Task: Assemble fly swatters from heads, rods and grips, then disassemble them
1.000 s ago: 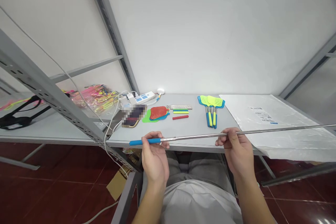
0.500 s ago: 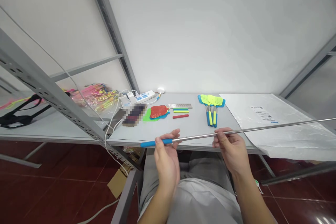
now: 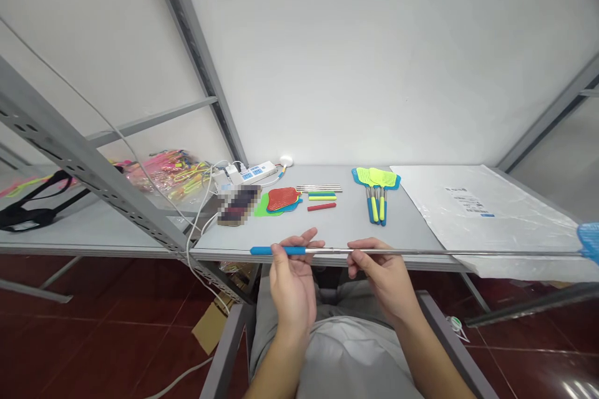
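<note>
Stretched out level across the table's front edge is a telescopic fly swatter [image 3: 421, 252], with a blue grip, a long thin metal rod and a blue head partly cut off at the right border. My left hand [image 3: 296, 280] holds its blue grip, thumb on top. My right hand [image 3: 381, 271] pinches the metal rod close by. Behind them lie several assembled swatters [image 3: 377, 193] with yellow and blue heads. To their left are loose swatter heads [image 3: 283, 199] in red, blue and green, metal rods [image 3: 321, 187], a red grip [image 3: 322, 207] and a yellow grip [image 3: 322, 198].
A white plastic bag [image 3: 468, 212] with a label covers the table's right side. A power strip [image 3: 257, 172] with cables and a blurred dark object [image 3: 239, 204] sit at the left. Metal shelf posts [image 3: 98, 156] frame the table [image 3: 262, 237]; bagged colourful items [image 3: 173, 171] lie beyond.
The fly swatter has swung from slanting up rightward to nearly level, bringing its blue head into view. My right hand has moved left and slightly down along the rod, closer to my left hand.
</note>
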### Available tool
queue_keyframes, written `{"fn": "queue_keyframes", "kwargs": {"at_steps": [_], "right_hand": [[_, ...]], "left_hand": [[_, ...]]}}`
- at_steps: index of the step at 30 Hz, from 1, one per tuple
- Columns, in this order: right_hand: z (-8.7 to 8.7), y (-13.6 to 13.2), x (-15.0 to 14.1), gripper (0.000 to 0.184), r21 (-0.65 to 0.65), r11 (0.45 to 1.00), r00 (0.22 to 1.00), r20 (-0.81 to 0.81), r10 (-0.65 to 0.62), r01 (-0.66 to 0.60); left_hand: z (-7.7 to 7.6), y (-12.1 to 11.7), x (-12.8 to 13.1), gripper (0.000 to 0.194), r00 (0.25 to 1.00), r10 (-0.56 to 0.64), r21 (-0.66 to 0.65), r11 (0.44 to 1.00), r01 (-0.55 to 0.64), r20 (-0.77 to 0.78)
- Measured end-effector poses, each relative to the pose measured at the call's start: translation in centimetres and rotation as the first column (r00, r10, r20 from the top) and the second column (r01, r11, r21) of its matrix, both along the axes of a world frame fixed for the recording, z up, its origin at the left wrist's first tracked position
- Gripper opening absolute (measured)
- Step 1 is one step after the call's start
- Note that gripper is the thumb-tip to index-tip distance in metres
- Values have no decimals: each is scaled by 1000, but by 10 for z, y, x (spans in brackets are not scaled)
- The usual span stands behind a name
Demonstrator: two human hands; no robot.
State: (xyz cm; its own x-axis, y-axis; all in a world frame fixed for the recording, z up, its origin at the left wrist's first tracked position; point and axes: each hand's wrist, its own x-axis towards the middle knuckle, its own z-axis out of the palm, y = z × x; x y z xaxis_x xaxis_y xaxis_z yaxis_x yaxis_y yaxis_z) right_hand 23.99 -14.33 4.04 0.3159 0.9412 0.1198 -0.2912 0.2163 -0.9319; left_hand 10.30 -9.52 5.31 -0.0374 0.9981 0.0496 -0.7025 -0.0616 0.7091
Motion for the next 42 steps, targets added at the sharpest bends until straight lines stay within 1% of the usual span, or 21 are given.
{"fn": "queue_keyframes", "kwargs": {"at_steps": [4,8,11,15,18,20,22,24,25,27,30,33,37,42], "right_hand": [[8,-5,16,17,5,998,998,-8,-64,65],[12,-8,25,17,-4,995,995,-13,-101,101],[12,-8,26,17,-6,994,994,-38,-106,106],[11,-7,26,16,6,992,990,-52,-129,130],[10,-7,23,15,19,988,987,-59,-151,153],[9,-7,18,15,9,990,989,-31,-142,142],[9,-7,9,16,-16,996,996,17,-91,92],[10,-7,-2,17,-40,999,999,42,-32,34],[10,-7,-7,17,-46,999,999,44,-13,15],[10,-6,-15,18,-55,998,999,41,9,-6],[11,-6,-18,19,-71,997,998,54,43,-39],[13,-7,-13,19,-72,996,996,76,48,-42],[16,-10,5,18,-40,999,998,64,-30,33],[22,-13,33,18,25,984,983,-44,-176,177]], "left_hand": [[5,11,-13,42,993,116,0,993,-117,36],[10,18,-24,41,980,189,-16,982,-189,64],[12,20,-28,41,972,220,-16,976,-219,81],[12,21,-29,41,973,215,-21,977,-214,83],[9,17,-20,42,981,176,-18,984,-175,82],[7,10,-10,41,992,98,-14,995,-97,73],[5,0,1,41,999,-19,-15,1000,19,51],[3,-8,9,40,993,-116,-15,993,117,35],[2,-11,10,40,989,-146,-12,989,146,29],[1,-14,11,39,986,-165,-1,986,165,27],[3,-11,6,38,989,-141,-2,990,141,39],[6,-6,1,39,995,-78,-54,995,81,60],[10,4,-7,41,995,40,-96,995,-31,89],[13,19,-24,41,983,146,-69,988,-139,112]]}}
